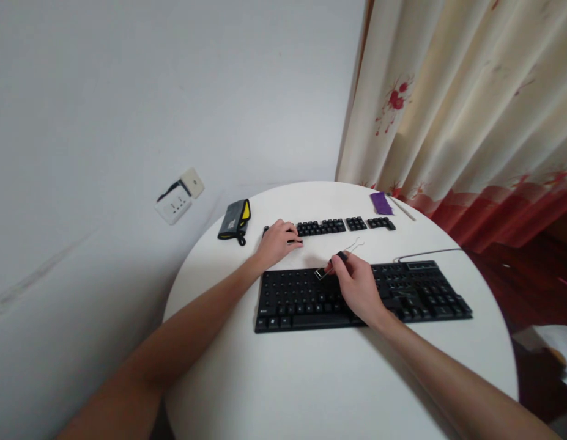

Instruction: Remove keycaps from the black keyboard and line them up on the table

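Observation:
A black keyboard lies on the white table, its upper left part showing small stubs where keycaps are off. My right hand is over the middle of it, closed on a wire keycap puller with a black handle. One wire end of the puller reaches down to the upper keys. Beyond the keyboard, my left hand rests at the left end of a line of loose black keycaps. Its thumb and fingers are around a small black keycap, partly hidden.
A grey and yellow pouch lies at the table's far left, near a wall socket. A purple cloth and a thin pale stick are at the far right. The keyboard cable runs off the right edge. Curtains hang behind.

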{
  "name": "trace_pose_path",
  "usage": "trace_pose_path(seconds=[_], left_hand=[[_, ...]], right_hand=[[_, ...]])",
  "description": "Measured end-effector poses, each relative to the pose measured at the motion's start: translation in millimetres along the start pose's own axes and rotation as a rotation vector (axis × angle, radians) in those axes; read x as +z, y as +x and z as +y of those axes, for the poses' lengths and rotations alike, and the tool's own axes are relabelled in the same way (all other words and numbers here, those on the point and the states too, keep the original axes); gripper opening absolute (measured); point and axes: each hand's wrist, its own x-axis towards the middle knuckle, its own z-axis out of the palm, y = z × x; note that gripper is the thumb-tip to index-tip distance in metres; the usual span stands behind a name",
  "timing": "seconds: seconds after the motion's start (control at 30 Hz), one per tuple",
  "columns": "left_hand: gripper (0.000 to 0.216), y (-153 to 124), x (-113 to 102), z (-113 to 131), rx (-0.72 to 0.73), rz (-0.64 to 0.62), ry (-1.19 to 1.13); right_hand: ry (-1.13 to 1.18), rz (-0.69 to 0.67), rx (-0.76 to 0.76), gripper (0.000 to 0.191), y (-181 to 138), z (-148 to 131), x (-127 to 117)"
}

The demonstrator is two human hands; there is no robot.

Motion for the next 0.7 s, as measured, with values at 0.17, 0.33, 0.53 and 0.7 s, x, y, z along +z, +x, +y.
trace_pose_path(seconds=[0.17,0.33,0.53,0.7], left_hand=[[0.012,-0.6,0.6,2.5,-0.082,0.048,0.044],[0.023,-0.5,-0.6,6.3,-0.165,0.067,0.067],[0.045,-0.1,-1.1,11.2,-0.246,0.078,0.075],[0.052,-0.9,1.2,11.5,-0.281,0.081,0.098]], right_hand=[[-0.004,-0.010,0.000,0.033,-1.1,-0.9,0.4],[-0.007,-0.017,-0.002,0.034,-1.5,-2.0,0.3],[-0.014,-0.019,-0.009,0.034,-1.4,-3.0,0.4],[-0.027,-0.024,-0.016,0.034,-1.7,-2.8,0.3]])
